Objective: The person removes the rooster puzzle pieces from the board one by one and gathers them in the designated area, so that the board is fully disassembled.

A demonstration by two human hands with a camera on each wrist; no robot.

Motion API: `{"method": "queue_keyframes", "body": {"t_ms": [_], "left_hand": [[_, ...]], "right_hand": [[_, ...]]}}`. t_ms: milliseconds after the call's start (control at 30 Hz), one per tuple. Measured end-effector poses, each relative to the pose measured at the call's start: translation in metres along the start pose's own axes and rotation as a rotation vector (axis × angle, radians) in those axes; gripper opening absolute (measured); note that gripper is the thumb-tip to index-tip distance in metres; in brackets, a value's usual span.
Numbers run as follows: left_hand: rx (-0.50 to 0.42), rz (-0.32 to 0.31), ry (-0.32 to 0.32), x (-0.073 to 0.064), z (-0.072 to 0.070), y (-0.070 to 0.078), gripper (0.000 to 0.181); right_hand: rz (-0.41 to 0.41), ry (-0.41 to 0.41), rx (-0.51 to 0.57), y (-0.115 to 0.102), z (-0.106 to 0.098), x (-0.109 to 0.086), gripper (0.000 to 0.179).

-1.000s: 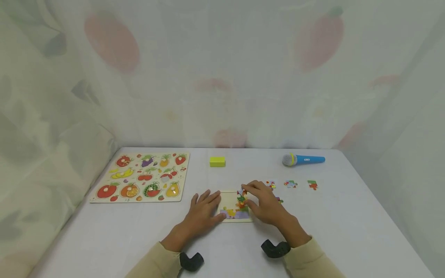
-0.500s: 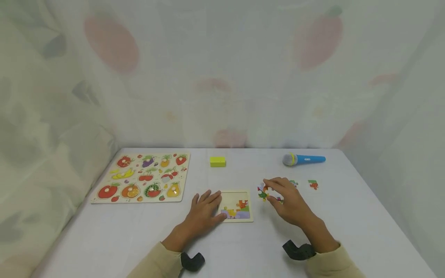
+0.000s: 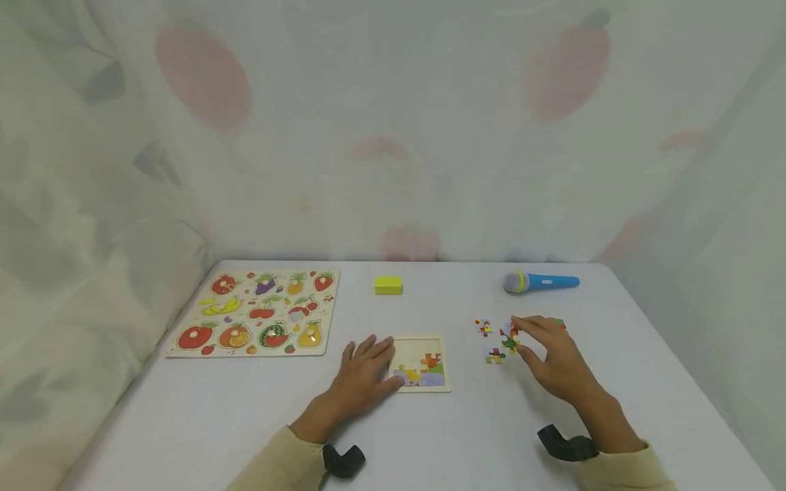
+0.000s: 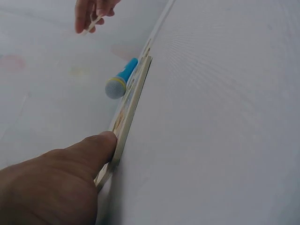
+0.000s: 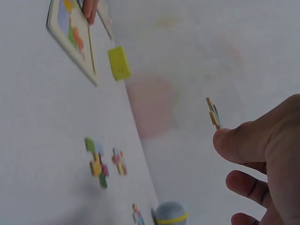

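A small wooden puzzle tray [image 3: 408,352] lies flat on the table, with joined pieces [image 3: 430,375] along its bottom and right side. My left hand [image 3: 361,378] rests on the tray's left edge, fingers extended; its thumb [image 4: 101,145] presses the rim in the left wrist view. To the right of the tray, my right hand [image 3: 561,365] pinches a colourful jigsaw piece [image 3: 509,341] between thumb and fingers, held above the table. The right wrist view shows this jigsaw piece [image 5: 213,114] edge-on at the thumb tip. Loose pieces [image 3: 484,327] lie below and beside that hand, one partly hidden behind it.
A fruit peg board [image 3: 287,314] lies at the left of the table. Towards the back are a yellow block [image 3: 388,285] and a blue toy microphone [image 3: 543,281]. White printed cloth [image 3: 393,198] hangs behind and at both sides.
My right hand has lifted the jigsaw piece away from the tray's right side and carried it rightward over the loose pieces. My left hand stays on the tray.
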State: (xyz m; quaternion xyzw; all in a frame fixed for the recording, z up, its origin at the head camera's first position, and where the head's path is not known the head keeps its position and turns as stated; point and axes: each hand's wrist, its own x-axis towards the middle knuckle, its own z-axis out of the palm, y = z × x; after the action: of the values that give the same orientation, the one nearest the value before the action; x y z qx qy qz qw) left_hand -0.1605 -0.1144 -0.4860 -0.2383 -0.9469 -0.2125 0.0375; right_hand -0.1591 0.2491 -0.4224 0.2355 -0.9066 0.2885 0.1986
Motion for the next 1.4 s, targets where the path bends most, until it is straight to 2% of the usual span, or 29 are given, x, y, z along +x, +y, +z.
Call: {"method": "queue_keyframes", "body": {"t_ms": [200,533,1033,1400], "left_hand": [[0.007,-0.015,-0.025,0.001,0.0,0.0,0.07],[-0.002,-0.026,-0.03,0.0,0.0,0.001,0.07],[0.004,-0.027,-0.032,0.001,-0.002,0.002,0.07],[0.015,-0.026,-0.027,0.001,0.001,0.001,0.07]], "right_hand": [[0.027,-0.008,-0.016,0.018,-0.002,-0.011,0.06],[0.108,-0.057,-0.01,0.04,0.002,-0.023,0.055],[0.242,-0.171,-0.011,0.06,0.017,-0.034,0.048],[0.244,-0.172,-0.04,0.065,0.019,-0.036,0.049]]}}
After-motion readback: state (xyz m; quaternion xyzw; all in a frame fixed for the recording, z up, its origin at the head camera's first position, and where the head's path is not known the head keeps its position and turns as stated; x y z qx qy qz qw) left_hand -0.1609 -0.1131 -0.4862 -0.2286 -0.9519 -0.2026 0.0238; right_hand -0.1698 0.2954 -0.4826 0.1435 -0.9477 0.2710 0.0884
